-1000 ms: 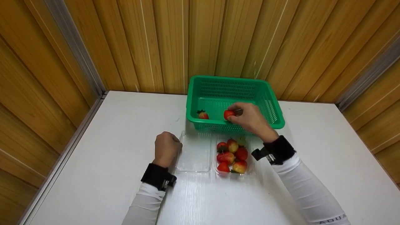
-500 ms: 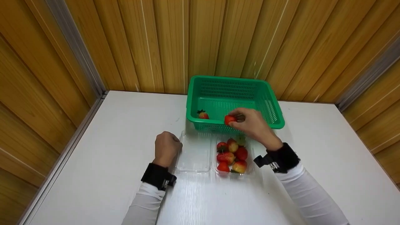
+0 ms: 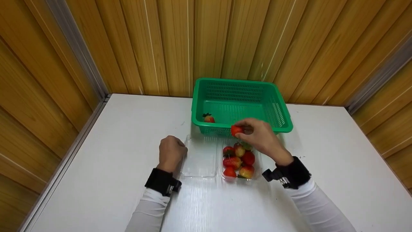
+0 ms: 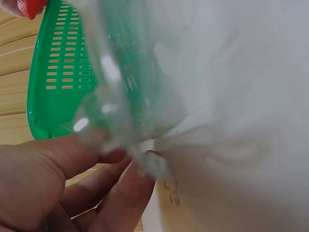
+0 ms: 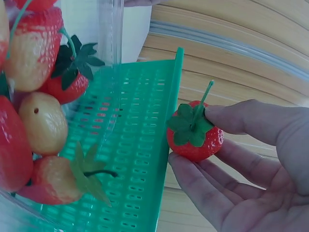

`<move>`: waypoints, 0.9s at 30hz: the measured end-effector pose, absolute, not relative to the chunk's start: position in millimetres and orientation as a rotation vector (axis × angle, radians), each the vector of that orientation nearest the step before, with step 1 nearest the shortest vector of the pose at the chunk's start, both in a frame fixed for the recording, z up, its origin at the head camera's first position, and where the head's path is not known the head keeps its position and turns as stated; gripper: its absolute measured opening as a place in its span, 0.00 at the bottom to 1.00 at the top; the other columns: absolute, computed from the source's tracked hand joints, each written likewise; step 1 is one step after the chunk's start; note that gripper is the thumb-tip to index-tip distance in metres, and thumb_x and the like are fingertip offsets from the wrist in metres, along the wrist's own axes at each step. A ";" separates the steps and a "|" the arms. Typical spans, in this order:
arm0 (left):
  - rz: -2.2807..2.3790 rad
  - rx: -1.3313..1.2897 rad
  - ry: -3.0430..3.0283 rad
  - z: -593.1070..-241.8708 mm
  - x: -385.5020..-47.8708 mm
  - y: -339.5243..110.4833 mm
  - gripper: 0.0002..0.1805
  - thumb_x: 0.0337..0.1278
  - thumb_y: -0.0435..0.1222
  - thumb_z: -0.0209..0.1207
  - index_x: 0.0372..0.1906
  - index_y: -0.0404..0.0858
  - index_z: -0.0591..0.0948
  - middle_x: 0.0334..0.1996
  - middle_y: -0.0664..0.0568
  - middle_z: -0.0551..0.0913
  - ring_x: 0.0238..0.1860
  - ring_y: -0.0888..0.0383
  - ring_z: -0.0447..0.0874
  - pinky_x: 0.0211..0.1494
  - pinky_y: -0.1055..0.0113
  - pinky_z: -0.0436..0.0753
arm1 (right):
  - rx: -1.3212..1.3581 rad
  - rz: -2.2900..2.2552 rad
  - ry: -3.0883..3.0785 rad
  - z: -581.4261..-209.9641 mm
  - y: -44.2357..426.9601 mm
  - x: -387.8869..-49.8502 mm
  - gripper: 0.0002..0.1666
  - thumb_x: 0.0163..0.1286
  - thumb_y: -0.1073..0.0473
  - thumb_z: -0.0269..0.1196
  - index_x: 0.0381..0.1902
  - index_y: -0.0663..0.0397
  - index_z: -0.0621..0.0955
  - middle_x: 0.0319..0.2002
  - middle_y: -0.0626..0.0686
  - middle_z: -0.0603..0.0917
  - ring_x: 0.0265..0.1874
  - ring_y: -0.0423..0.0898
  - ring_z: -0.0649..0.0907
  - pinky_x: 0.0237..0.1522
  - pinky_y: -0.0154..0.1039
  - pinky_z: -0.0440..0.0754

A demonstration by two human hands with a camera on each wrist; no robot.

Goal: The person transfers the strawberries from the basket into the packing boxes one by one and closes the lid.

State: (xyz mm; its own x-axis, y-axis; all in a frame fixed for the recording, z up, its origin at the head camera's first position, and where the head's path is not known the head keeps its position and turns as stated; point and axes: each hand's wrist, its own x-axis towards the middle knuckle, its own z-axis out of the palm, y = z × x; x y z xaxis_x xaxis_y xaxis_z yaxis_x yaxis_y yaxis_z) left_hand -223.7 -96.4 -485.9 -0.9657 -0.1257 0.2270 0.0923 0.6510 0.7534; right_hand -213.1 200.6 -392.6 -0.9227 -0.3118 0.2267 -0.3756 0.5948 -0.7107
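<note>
A red strawberry [image 5: 195,137] with green leaves and a stem is pinched between thumb and fingers of my right hand [image 3: 259,137]. That hand hovers over the near rim of the green basket [image 3: 239,82], just behind the clear box [image 3: 257,175]. Several red and yellowish strawberries [image 3: 232,162] fill the box's right half. Its clear lid [image 3: 201,159] lies opened out to the left. At the lid's left edge, my left hand [image 3: 172,151] pinches the plastic rim between thumb and finger, as the left wrist view shows.
One strawberry [image 3: 209,119] lies inside the basket at its near left corner. The white table [image 3: 128,129] extends to both sides and in front. Wood-patterned panels [image 3: 173,48] stand behind and at the sides.
My right hand has carried the strawberry from inside the basket toward me, to above the near rim. The left hand has stayed at the lid.
</note>
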 end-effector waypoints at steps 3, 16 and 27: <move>-1.216 0.021 -2.611 -486.0 -223.4 -96.6 0.10 0.39 0.19 0.61 0.17 0.33 0.89 0.19 0.46 0.86 0.23 0.50 0.82 0.27 0.59 0.81 | 0.609 1.274 -2.729 -396.5 200.0 -209.5 0.18 0.69 0.69 0.72 0.55 0.68 0.85 0.51 0.62 0.87 0.50 0.57 0.88 0.54 0.48 0.86; -1.215 0.013 -2.610 -485.4 -223.1 -95.6 0.11 0.39 0.19 0.61 0.15 0.33 0.87 0.18 0.47 0.85 0.23 0.49 0.83 0.26 0.58 0.80 | 0.544 1.213 -2.835 -415.6 193.9 -210.5 0.17 0.69 0.67 0.73 0.55 0.65 0.85 0.50 0.59 0.87 0.49 0.55 0.87 0.55 0.52 0.85; -1.187 -0.012 -2.601 -486.2 -223.9 -97.7 0.11 0.37 0.19 0.60 0.14 0.34 0.87 0.17 0.47 0.85 0.22 0.51 0.80 0.26 0.58 0.80 | 0.544 1.047 -2.872 -415.3 189.2 -211.2 0.16 0.69 0.66 0.73 0.54 0.63 0.86 0.49 0.58 0.87 0.49 0.55 0.84 0.55 0.53 0.84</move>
